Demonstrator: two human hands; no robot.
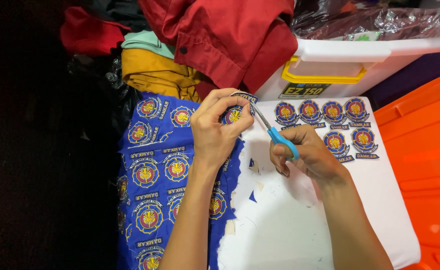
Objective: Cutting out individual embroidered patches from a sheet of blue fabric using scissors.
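Note:
My left hand (pixel 214 129) pinches a round embroidered patch (pixel 234 115), blue with a red and gold centre, and holds it up above a white surface (pixel 300 220). My right hand (pixel 306 153) grips small scissors with blue handles (pixel 278 134); their blades reach the patch's edge. Under my left forearm lies a blue cloth sheet (pixel 156 175) covered with several uncut patches of the same design. Several cut-out patches (pixel 333 116) lie in rows on the white surface, to the right of the scissors.
Small blue and cream offcuts (pixel 253 168) lie near my hands. Behind are red (pixel 230 40), mustard (pixel 155 75) and mint folded garments and a white plastic box with a yellow handle (pixel 330 65). An orange plastic lid (pixel 425 165) borders the right side. The left is dark.

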